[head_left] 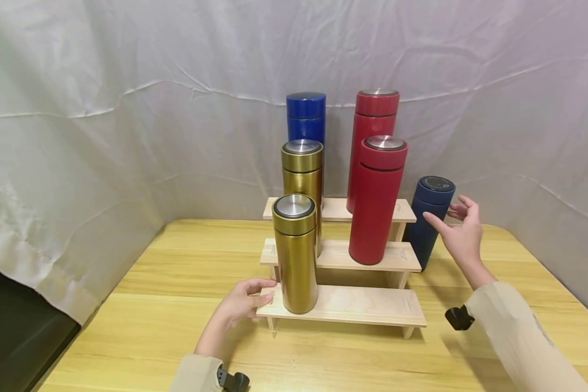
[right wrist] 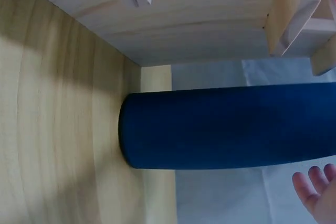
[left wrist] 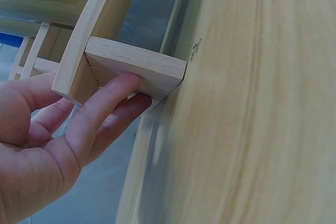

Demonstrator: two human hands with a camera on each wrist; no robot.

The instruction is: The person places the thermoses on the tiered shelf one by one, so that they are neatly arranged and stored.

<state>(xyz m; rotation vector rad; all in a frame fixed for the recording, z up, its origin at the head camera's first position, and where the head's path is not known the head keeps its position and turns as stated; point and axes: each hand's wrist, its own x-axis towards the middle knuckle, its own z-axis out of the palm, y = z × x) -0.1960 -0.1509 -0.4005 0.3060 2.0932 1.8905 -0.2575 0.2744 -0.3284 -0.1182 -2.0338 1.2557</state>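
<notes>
My left hand (head_left: 247, 296) grips the left end of the lowest step of a three-tier wooden stand (head_left: 367, 305), thumb on top. In the left wrist view, the fingers (left wrist: 105, 108) curl under the step against its leg (left wrist: 136, 61). At the right, my right hand (head_left: 463, 234) is beside a dark blue thermos bottle (head_left: 428, 218), thumb and fingers spread apart around its upper side. The right wrist view shows this bottle (right wrist: 226, 127) standing on the table next to the stand, with a gap between it and the visible fingertips (right wrist: 304, 184).
Gold bottles stand at the left of the lowest step (head_left: 296, 261) and middle step (head_left: 301, 163). A red bottle (head_left: 378, 207) is at the middle step's right. The top step holds a blue bottle (head_left: 306, 117) and a red one (head_left: 372, 120). A grey curtain (head_left: 215, 136) hangs behind.
</notes>
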